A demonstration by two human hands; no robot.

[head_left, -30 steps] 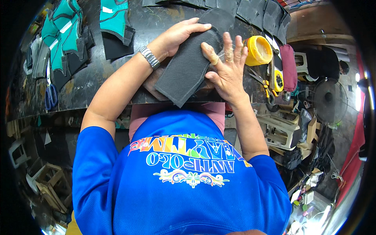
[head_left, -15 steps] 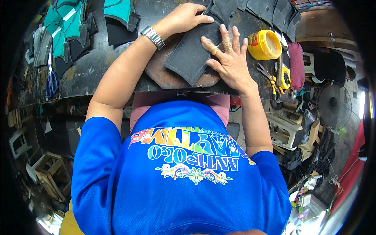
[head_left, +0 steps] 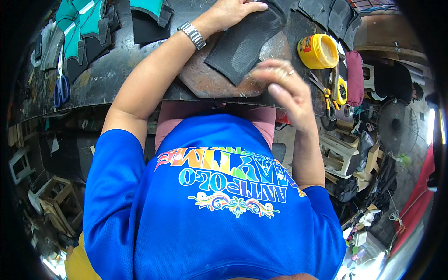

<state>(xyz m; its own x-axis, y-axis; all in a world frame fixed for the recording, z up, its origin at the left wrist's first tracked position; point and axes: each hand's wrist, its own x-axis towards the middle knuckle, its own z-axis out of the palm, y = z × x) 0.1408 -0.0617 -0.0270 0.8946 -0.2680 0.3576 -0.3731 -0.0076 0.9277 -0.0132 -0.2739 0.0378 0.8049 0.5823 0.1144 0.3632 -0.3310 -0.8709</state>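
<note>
A black textured panel (head_left: 242, 46) lies slantwise on a worn brown board (head_left: 200, 77) with angled corners, on the dark table. A greyish worn-looking patch runs along its middle. At the panel's far end, my left hand (head_left: 229, 15) is closed on its edge, the thumb lying along the top. Some of that hand's fingers are hidden or cut off by the picture's upper edge. My right hand (head_left: 290, 88) hovers by the board's near right side, off the panel. Its fingers are half bent and blurred, with the thumb apart, and nothing shows in them.
Right of the board stands an open yellow jar (head_left: 317, 51), beside yellow-handled scissors (head_left: 329, 98) and a maroon pouch (head_left: 354, 79). Blue-handled scissors (head_left: 61, 88) and teal-and-black pieces (head_left: 84, 28) lie at left. More black pieces (head_left: 331, 21) are spread at the far right.
My right hand has lifted off the panel and drawn back toward me, its fingers bending. My left hand has moved right and away from me, and the panel has shifted slightly with it.
</note>
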